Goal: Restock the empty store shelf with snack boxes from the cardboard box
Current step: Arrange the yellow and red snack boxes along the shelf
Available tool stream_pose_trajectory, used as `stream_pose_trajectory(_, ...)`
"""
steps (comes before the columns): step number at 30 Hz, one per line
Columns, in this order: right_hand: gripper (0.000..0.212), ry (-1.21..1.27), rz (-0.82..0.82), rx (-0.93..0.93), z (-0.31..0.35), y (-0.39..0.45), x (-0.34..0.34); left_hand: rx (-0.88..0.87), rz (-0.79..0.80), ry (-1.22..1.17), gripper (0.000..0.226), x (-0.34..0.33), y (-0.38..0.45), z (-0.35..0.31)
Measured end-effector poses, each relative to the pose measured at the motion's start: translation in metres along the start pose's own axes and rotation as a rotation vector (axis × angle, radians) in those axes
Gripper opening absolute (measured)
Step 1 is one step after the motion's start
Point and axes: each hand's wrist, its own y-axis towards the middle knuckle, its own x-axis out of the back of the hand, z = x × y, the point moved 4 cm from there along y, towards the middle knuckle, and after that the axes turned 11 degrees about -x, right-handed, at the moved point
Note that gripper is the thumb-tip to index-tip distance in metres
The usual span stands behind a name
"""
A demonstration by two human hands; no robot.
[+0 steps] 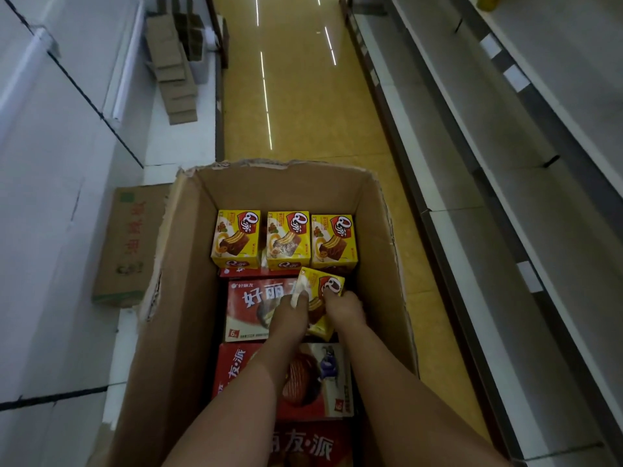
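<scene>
Our left hand (292,311) and right hand (345,306) clamp one tilted yellow box (320,298) inside the carton (188,264). We should lift it straight, clear of the red boxes (249,308), toward the empty shelf (505,203) on our right.

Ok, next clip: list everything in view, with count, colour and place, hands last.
cardboard box: one, brown, open, on the floor in the aisle centre.
yellow snack boxes: three in a row at the box's far end; a fourth held, tilted, just nearer.
red snack boxes: at least three, red and white, lying flat nearer the camera.
flat carton: one, brown, left of the box.
small cartons: a stack, brown, far left.
shelves: white-grey, bare, right side.
floor: yellow.
hands: left and right, both gripping the tilted yellow box.
</scene>
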Motion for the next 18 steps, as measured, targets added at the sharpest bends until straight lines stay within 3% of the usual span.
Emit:
stream_pose_trajectory(5, 0.061, 0.189, 0.117, 0.019, 0.009, -0.016, 0.0, 0.086, -0.026, -0.063, 0.057, 0.005, -0.002, 0.006)
stream_pose_trajectory(10, 0.056, 0.155, 0.147, 0.042, 0.006, -0.025, 0.004, 0.039, -0.057, -0.122, 0.042, 0.015, -0.013, 0.004)
stream_pose_trajectory(18, 0.042, 0.213, 0.222, 0.031, 0.006, -0.056, 0.008, 0.01, -0.079, -0.266, 0.055, 0.042, -0.031, -0.013)
